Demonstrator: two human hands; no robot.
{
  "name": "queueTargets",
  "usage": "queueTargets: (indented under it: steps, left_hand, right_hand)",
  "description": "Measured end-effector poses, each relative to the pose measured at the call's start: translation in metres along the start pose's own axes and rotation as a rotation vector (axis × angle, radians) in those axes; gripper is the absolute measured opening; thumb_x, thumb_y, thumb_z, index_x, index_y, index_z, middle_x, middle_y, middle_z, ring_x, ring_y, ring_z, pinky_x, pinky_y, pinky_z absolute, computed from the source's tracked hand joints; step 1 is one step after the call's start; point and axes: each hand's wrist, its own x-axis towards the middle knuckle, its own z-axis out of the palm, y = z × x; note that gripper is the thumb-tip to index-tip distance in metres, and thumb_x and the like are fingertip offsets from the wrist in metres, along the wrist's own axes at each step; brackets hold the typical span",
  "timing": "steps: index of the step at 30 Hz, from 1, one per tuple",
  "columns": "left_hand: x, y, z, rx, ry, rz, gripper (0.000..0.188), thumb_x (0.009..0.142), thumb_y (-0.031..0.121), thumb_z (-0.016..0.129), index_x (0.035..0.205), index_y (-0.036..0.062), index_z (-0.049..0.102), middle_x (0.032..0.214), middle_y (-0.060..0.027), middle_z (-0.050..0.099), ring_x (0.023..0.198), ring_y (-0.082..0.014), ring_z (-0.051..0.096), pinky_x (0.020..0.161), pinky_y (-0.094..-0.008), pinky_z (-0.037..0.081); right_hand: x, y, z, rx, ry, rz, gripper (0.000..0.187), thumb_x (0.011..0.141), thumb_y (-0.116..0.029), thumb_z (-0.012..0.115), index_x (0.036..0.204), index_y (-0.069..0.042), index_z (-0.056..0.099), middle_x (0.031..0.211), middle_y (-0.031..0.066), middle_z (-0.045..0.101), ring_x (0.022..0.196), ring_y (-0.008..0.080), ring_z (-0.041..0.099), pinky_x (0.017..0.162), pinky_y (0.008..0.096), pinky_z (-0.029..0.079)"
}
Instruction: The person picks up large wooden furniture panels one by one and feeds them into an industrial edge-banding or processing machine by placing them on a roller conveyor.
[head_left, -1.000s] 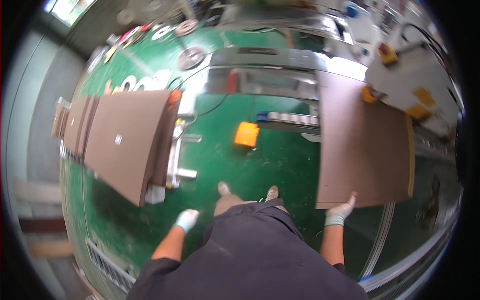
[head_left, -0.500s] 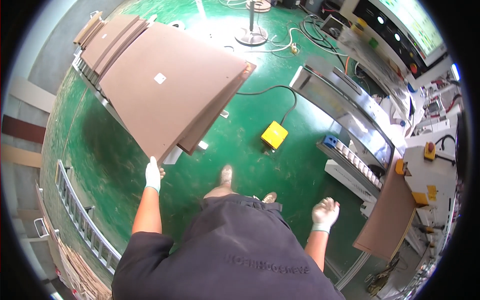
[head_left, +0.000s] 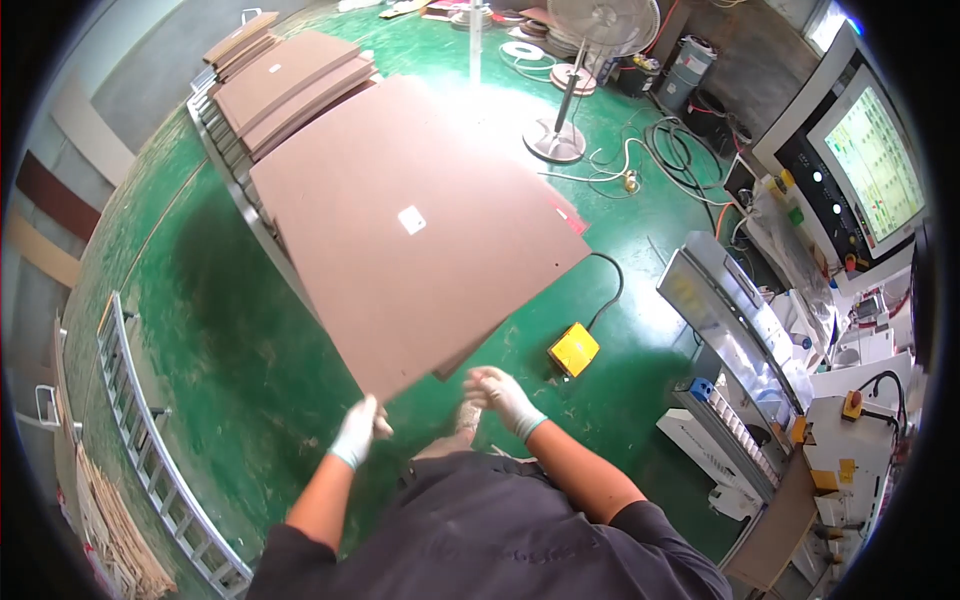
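Left hand (head_left: 356, 434) pinches near corner of brown panel (head_left: 400, 300), not yet off lower panel (head_left: 466, 353); right hand (head_left: 508, 398) half-curled, loose, empty.

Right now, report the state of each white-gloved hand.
Left white-gloved hand: closed on the near corner of the large, flat brown panel.
Right white-gloved hand: partly open, fingers loosely curled, nothing visible in it.

A broad brown panel (head_left: 385, 280), a white label (head_left: 411, 220) near its middle, a dark dot (head_left: 557, 265) by its right corner, lies over another panel (head_left: 458, 358).
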Motion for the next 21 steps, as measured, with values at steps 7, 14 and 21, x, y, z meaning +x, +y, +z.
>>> queueTargets:
  steps: [7, 14, 21]
  left_hand:
    - [-0.009, -0.012, 0.061, 0.793, -0.442, 0.012, 0.059, 0.105, 0.045, 0.041, 0.094, -0.0043, 0.072, 0.086, -0.0132, 0.074, 0.081, -0.0223, 0.069, 0.083, -0.0363, 0.052]
    - [0.017, 0.015, 0.105, 0.110, -0.430, -0.125, 0.061, 0.103, 0.053, 0.049, 0.134, 0.0008, 0.054, 0.123, -0.0170, 0.066, 0.105, -0.0310, 0.066, 0.094, -0.0467, 0.051]
    - [-0.006, 0.061, 0.113, -0.415, -0.500, -0.267, 0.053, 0.099, 0.049, 0.059, 0.137, 0.0123, 0.053, 0.135, -0.0047, 0.059, 0.125, -0.0276, 0.054, 0.107, -0.0463, 0.041]
  right_hand:
    - [0.006, 0.014, 0.016, -0.406, 0.017, 0.139, 0.057, 0.087, -0.051, 0.073, 0.102, 0.003, 0.069, 0.090, 0.0103, 0.071, 0.079, 0.0201, 0.066, 0.071, 0.0349, 0.053]
    - [-0.025, -0.023, -0.019, -0.024, 0.228, -0.181, 0.043, 0.096, -0.033, 0.065, 0.123, 0.000, 0.062, 0.111, 0.0057, 0.068, 0.100, 0.0148, 0.062, 0.088, 0.0315, 0.050]
    - [-0.163, -0.030, -0.088, 0.068, 0.460, -0.371, 0.041, 0.095, -0.028, 0.066, 0.126, 0.000, 0.061, 0.109, 0.0011, 0.066, 0.095, 0.0085, 0.059, 0.086, 0.0256, 0.049]
